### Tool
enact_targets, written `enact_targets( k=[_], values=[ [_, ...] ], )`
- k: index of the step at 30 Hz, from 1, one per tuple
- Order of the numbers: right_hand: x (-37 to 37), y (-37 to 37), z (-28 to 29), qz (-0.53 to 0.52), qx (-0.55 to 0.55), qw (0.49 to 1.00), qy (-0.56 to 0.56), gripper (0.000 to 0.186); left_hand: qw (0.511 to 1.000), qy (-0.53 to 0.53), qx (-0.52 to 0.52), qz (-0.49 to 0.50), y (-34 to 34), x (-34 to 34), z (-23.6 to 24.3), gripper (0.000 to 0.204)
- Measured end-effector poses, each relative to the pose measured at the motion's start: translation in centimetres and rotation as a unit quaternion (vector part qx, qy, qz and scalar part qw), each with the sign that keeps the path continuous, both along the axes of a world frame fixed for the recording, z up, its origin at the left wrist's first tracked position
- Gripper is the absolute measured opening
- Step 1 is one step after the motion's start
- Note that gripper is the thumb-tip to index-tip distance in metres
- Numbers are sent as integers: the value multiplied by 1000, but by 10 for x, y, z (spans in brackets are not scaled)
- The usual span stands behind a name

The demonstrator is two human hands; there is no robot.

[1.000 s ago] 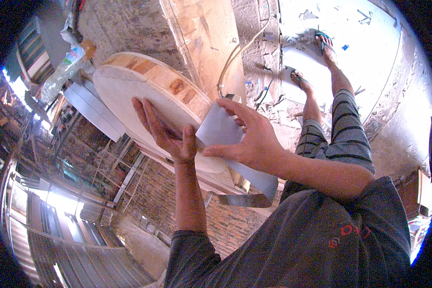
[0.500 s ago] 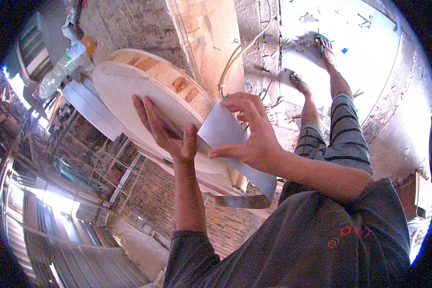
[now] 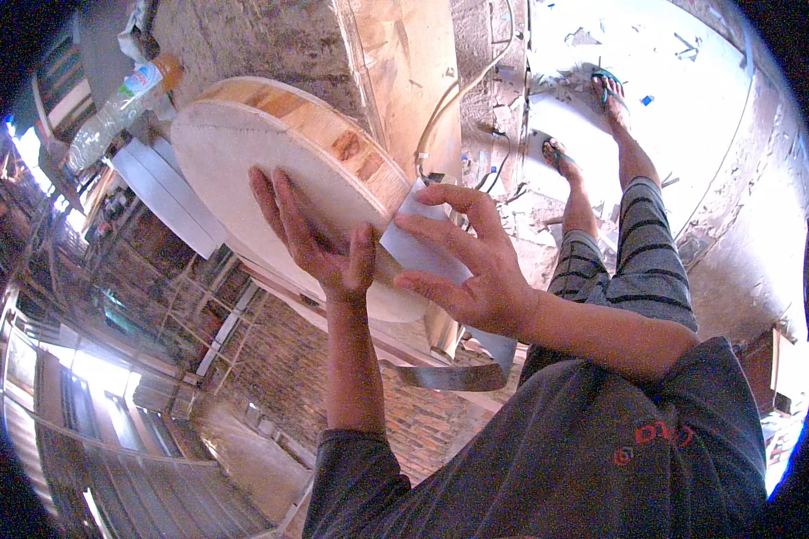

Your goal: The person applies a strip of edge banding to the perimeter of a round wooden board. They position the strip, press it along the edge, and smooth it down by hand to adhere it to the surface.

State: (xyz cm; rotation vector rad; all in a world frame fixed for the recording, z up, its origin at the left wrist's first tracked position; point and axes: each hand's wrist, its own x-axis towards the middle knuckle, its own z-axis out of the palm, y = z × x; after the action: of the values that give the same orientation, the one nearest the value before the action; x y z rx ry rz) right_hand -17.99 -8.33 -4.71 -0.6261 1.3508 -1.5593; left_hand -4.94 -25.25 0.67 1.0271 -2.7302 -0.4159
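Observation:
A round wooden disc [image 3: 234, 171] with a pale flat face and a banded, wood-grained rim stands tilted ahead of me. My left hand [image 3: 319, 238] lies against its face, fingers stretched out and thumb apart. A smooth light-grey strip [image 3: 427, 235] meets the rim at the right and curls down into a loop beneath my right forearm. Over this strip is my right hand [image 3: 481, 260], its fingers spread, with the fingertips near the rim and the thumb by the disc's lower edge. Whether the fingertips press on the strip cannot be made out.
A wooden board [image 3: 404, 81] with a pale cable [image 3: 463, 90] lies beyond the disc. To the left are a plastic bottle [image 3: 121, 112] and a whitish box-like piece [image 3: 166, 198]. Scraps litter the bright floor [image 3: 620, 135] around my sandalled feet.
My right hand's fingers have spread and shifted over the strip toward the rim. Less of the strip's pale face shows. The left hand stays on the disc, which has shifted slightly.

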Motion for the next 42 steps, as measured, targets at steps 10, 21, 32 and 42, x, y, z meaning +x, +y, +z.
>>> enact_targets(
  k=[10, 21, 32, 42],
  values=[
    [3, -1, 7, -8, 24, 997, -67, 60, 999, -12, 4, 31, 3, -2, 2, 106],
    [0, -4, 6, 1, 44, 998, -34, 70, 999, -4, 12, 34, 4, -3, 3, 106],
    [-5, -1, 3, 26, 47, 996, -74, 76, 1000, -11, -7, 0, -1, -2, 2, 107],
    [-8, -8, 6, 21, 65, 997, -43, 85, 1000, -6, -12, -11, 0, -4, 2, 106]
  ],
)
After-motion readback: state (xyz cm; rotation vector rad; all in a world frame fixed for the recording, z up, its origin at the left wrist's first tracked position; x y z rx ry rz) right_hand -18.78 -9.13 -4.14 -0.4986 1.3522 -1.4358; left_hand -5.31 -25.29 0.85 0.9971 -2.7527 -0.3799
